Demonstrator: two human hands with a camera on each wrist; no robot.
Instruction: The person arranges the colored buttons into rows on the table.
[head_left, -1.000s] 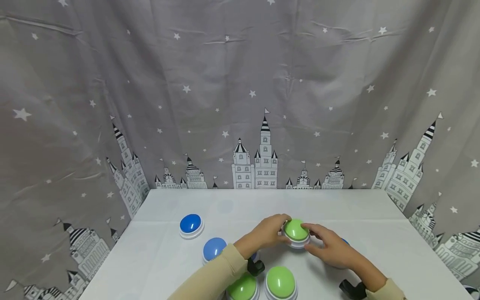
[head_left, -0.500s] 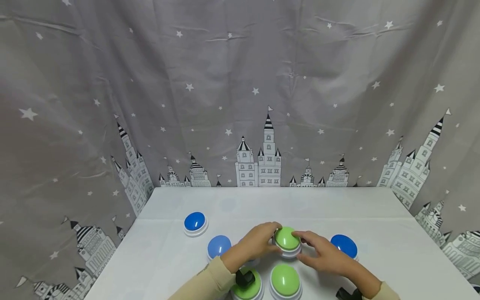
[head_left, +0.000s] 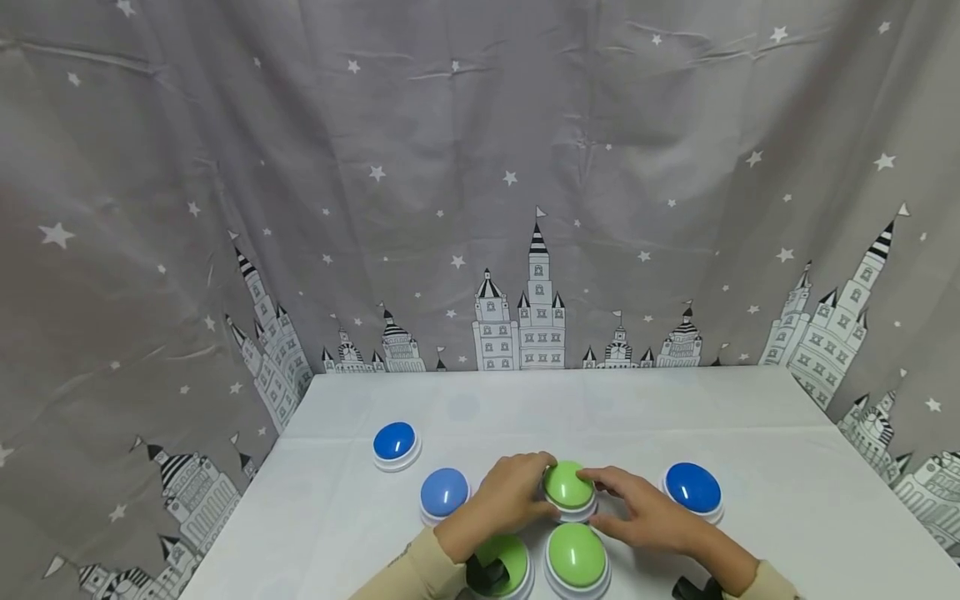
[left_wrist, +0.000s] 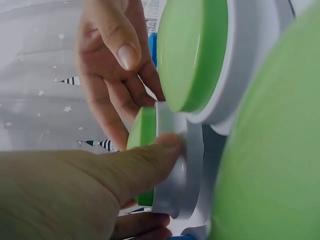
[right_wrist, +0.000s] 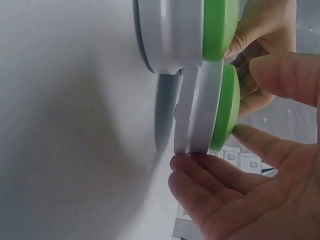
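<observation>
A green dome push button [head_left: 567,486] with a white round base is between my two hands, just behind a second green button [head_left: 577,554]. My left hand [head_left: 512,492] grips it from the left; in the left wrist view the thumb presses the white base [left_wrist: 172,192], fingers on the far side. On the right, my right hand [head_left: 637,510] touches it with its fingertips; in the right wrist view the thumb stands apart from the dome [right_wrist: 227,110]. A dark gap shows between its base and the table. A third green button [head_left: 513,553] is partly covered by the left wrist's black camera.
Blue push buttons stand around on the white table [head_left: 315,517]: one far left [head_left: 394,440], a lighter one [head_left: 443,492] beside my left forearm, one right [head_left: 693,487] beyond my right hand. A grey curtain [head_left: 420,208] with castles and stars hangs behind.
Both hands have brought the green button toward me and to the left, close behind the front green one. The right blue button, mostly hidden before, now shows fully.
</observation>
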